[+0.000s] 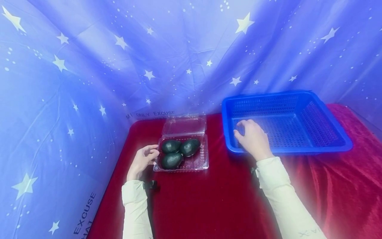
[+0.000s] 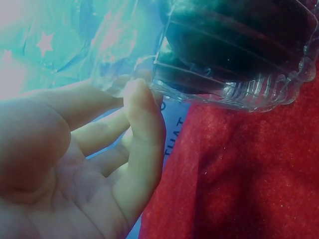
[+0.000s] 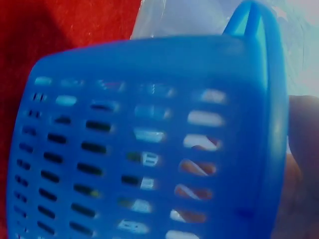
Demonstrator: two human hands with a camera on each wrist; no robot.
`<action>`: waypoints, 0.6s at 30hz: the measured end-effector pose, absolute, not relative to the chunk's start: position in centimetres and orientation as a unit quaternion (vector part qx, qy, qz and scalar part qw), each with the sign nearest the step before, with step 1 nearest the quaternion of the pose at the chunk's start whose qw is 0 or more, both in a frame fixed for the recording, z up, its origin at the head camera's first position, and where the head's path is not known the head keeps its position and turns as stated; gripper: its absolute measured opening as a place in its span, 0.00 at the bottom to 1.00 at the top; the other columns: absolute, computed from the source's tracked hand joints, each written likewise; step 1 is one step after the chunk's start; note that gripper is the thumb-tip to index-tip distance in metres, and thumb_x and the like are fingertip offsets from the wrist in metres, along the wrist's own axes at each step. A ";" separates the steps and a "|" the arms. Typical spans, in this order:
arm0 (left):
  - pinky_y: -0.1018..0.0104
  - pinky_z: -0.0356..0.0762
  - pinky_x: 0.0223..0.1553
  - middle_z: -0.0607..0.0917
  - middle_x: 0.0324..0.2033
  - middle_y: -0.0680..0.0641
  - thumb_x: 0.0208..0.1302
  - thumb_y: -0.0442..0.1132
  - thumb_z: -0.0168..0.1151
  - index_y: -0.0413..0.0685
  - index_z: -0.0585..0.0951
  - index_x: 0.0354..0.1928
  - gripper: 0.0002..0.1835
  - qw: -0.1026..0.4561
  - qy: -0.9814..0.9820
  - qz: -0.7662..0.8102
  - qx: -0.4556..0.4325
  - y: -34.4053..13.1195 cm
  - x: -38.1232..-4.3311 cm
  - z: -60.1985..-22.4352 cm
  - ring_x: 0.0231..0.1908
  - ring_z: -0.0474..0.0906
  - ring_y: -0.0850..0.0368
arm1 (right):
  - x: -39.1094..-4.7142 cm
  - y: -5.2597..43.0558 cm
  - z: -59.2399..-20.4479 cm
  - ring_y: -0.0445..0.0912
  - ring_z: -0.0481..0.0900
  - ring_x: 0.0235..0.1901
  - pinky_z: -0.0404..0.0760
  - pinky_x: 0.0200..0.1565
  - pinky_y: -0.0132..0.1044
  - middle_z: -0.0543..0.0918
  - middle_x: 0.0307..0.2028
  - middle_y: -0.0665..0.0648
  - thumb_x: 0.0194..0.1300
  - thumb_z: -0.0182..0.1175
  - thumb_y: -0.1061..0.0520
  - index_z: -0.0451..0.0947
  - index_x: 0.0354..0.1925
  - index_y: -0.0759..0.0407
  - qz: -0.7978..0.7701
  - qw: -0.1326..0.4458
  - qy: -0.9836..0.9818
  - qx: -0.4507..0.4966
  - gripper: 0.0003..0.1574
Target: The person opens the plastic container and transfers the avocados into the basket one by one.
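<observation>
Pale sleeves (image 1: pixel 135 207) reach in over the red cloth (image 1: pixel 203 205). The left hand (image 1: pixel 142 161) pinches the left edge of a clear plastic container (image 1: pixel 192 165) between thumb and finger; three dark green fruits (image 1: pixel 172 161) lie inside it, close together. Further right, the right hand (image 1: pixel 253 138), loosely bent with thumb and fingers apart, has nothing visible in its grasp, above the blue basket's (image 1: pixel 329 131) left part. The container's lid (image 1: pixel 185 125) stands open behind the fruits, before a starry blue curtain (image 1: pixel 191 43)
</observation>
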State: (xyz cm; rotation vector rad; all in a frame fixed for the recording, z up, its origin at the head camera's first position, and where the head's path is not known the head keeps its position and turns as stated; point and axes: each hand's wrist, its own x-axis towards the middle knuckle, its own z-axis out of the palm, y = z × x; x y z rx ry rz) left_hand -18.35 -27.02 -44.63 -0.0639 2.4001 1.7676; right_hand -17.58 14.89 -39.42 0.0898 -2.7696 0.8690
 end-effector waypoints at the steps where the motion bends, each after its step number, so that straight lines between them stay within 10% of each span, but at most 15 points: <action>1: 0.70 0.83 0.30 0.83 0.37 0.51 0.66 0.33 0.64 0.35 0.74 0.63 0.24 0.080 0.802 0.591 -0.021 -27.0 -18.3 -44.6 0.31 0.79 0.62 | -17.6 14.6 -39.4 0.65 0.77 0.54 0.77 0.47 0.66 0.80 0.52 0.67 0.68 0.58 0.52 0.78 0.53 0.63 0.297 0.127 -0.946 0.036 0.21; 18: 0.70 0.83 0.30 0.84 0.41 0.46 0.67 0.34 0.63 0.34 0.73 0.64 0.25 0.083 0.800 0.594 -0.021 -27.2 -18.4 -44.6 0.32 0.79 0.63 | -17.7 10.4 -40.3 0.55 0.78 0.44 0.82 0.40 0.51 0.81 0.47 0.59 0.61 0.59 0.63 0.82 0.50 0.58 0.309 0.249 -0.909 0.128 0.18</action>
